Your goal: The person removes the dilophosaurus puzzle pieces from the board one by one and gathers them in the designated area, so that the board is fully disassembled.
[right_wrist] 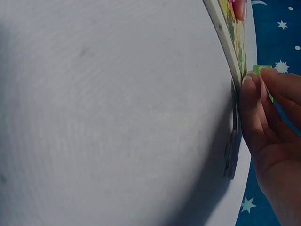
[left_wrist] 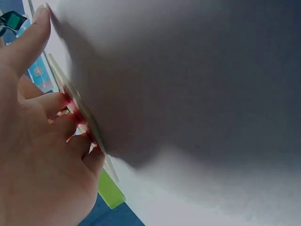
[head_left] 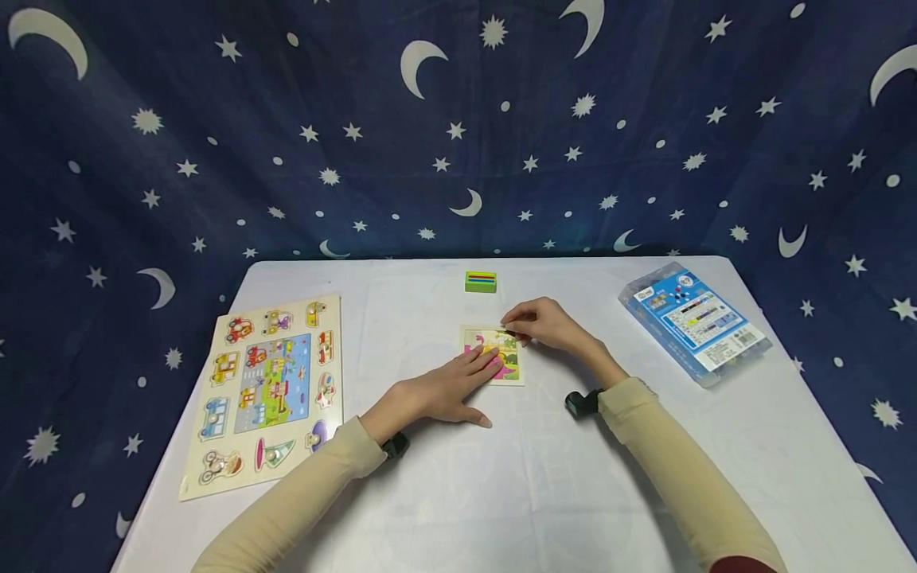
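Observation:
A small wooden jigsaw puzzle board (head_left: 513, 380) with a pink and yellow picture lies flat in the middle of the table. My left hand (head_left: 451, 388) rests on it from the left, fingers straight across the picture and thumb out on the cloth. In the left wrist view, the fingertips (left_wrist: 70, 125) cover part of the pink picture. At the board's far right corner, my right hand (head_left: 546, 325) has its thumb and fingers drawn together. The right wrist view shows the right fingertips (right_wrist: 250, 77) pinching at the board's corner; the spot between them is hidden.
A green box (head_left: 481, 282) with coloured stripes stands beyond the puzzle. On the left lies a large wooden knob puzzle (head_left: 272, 382) with vehicle pieces. A clear plastic case (head_left: 695, 322) with a blue label lies at the right. A starry dark blue curtain (head_left: 372, 199) hangs behind the table.

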`<state>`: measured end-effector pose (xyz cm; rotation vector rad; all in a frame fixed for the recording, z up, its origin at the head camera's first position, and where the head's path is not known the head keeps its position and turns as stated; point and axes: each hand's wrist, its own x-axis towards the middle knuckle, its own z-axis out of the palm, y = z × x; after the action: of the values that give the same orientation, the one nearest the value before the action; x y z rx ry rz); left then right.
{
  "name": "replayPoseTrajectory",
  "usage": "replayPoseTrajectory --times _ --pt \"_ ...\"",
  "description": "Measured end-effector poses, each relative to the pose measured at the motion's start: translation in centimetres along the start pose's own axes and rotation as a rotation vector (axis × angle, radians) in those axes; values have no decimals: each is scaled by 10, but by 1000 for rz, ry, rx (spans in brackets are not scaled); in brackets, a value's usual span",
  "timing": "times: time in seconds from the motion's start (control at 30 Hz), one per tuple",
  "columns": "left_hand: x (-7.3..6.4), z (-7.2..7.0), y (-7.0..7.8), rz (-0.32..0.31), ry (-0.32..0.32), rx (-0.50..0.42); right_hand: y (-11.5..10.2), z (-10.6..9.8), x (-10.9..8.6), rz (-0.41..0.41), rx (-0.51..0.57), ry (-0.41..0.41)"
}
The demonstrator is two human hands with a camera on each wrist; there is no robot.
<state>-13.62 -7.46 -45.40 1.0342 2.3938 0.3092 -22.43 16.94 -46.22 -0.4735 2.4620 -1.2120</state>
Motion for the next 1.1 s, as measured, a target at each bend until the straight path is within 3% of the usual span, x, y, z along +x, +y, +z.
replayPoseTrajectory --times 0.3,0.73,1.1 --pt "-2 1 6 -14 10 4 -4 6 3 -17 -31 -25" --pt "-3 1 5 -20 21 29 -12 9 6 -133 -201 -53" --pt "-3 0 7 -14 17 32 -16 11 7 -100 -235 -43"
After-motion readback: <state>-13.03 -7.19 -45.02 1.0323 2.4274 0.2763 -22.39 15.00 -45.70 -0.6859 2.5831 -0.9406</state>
